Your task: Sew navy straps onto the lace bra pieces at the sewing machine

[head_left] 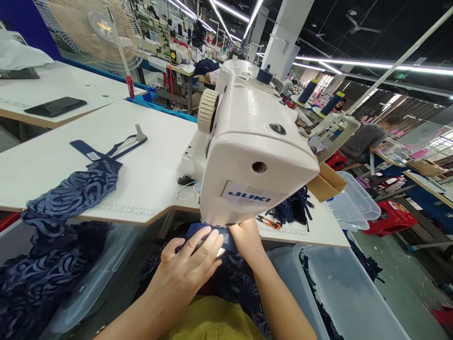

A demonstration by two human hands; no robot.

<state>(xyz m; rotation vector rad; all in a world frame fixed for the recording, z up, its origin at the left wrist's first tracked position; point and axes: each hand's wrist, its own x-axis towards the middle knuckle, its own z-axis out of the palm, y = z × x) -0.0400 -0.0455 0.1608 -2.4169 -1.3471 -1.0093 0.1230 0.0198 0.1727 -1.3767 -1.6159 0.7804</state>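
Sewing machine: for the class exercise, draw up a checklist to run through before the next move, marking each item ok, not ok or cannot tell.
1. Both hands on the navy fabric: ok; left hand and right hand touch it.
2. Fingers away from the needle: cannot tell; the sewing machine hides that area.
3. Thread spools present: ok; two navy ones show beyond the machine.
4. Orange-handled snips away from the hands: ok; they lie on the table.
5. Scraps put away: not ok; dark strips lie near the snips.
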